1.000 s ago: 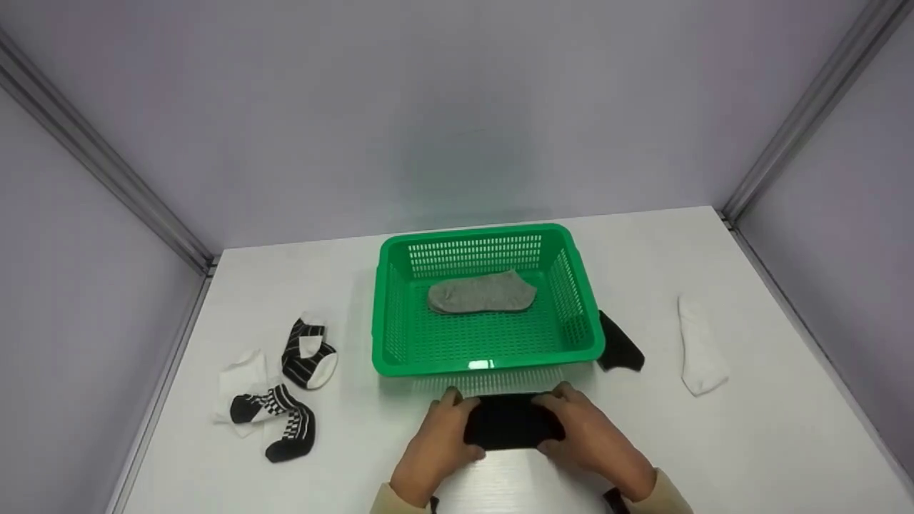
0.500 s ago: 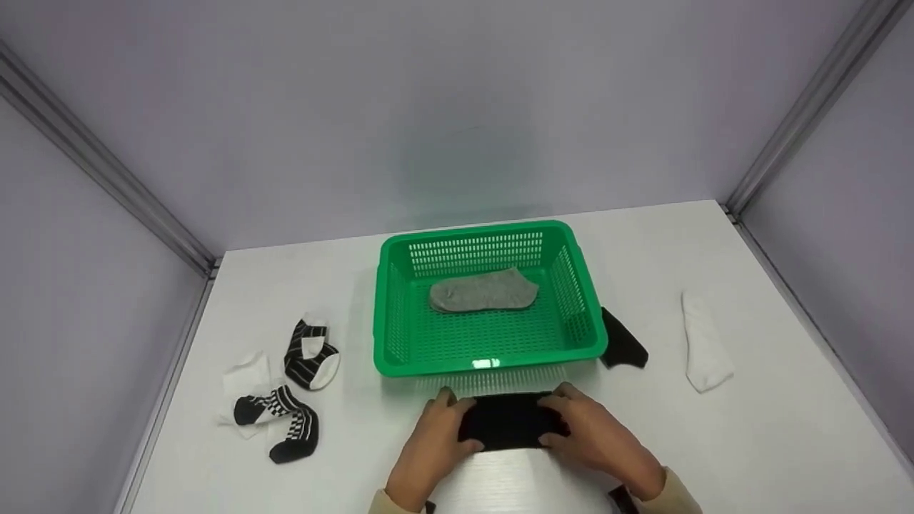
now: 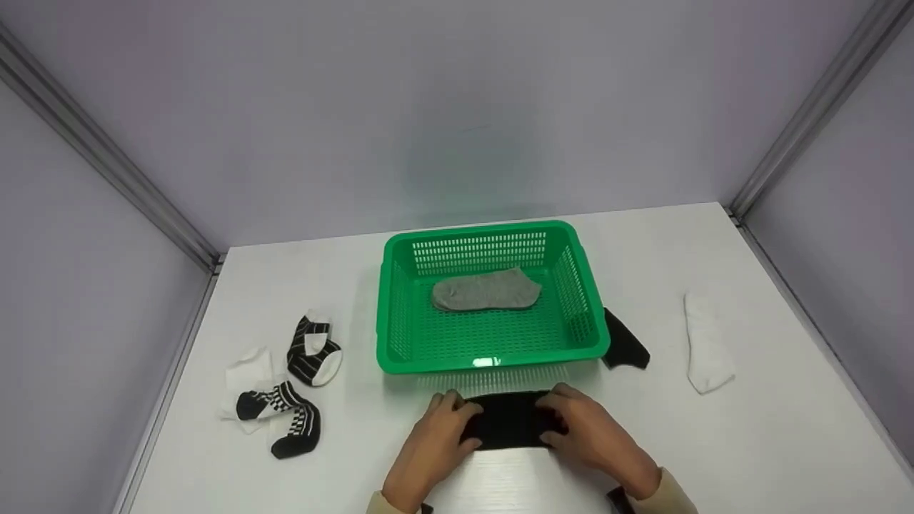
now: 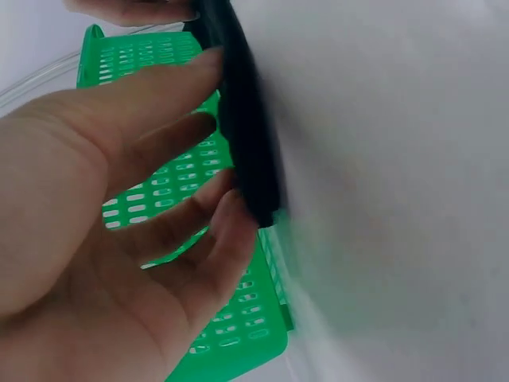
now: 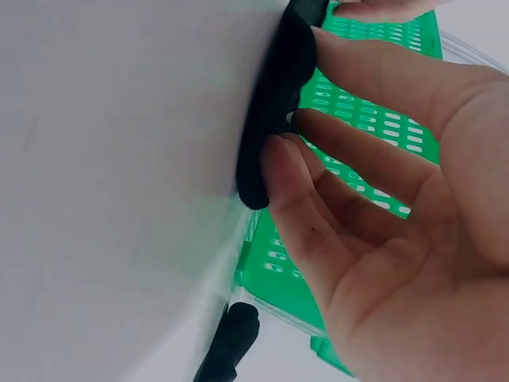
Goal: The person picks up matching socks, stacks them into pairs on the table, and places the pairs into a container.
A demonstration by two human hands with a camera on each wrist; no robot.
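A black sock (image 3: 508, 421) lies spread flat at the front of the table, between my two hands. With thumb and fingers bent at its left end, my left hand (image 3: 434, 442) grips it. My right hand (image 3: 596, 435) grips the right end the same way. Seen from the left wrist, the sock (image 4: 248, 119) is a thin dark layer against the white tabletop, with fingertips at its edge. In the right wrist view, the thumb and fingers touch a thick, rounded fold of the sock (image 5: 274, 103).
Just beyond the hands stands a green basket (image 3: 493, 362) with grey socks (image 3: 487, 291) inside. Another black sock (image 3: 624, 343) lies against its right side. A white sock (image 3: 705, 346) is further right; striped socks (image 3: 314, 353), checkered socks (image 3: 296, 421) and white ones (image 3: 246, 371) lie left.
My fingers shift slightly at both ends of the black sock, which stays in nearly the same place. The head view drifts a little; the basket and other socks stay put.
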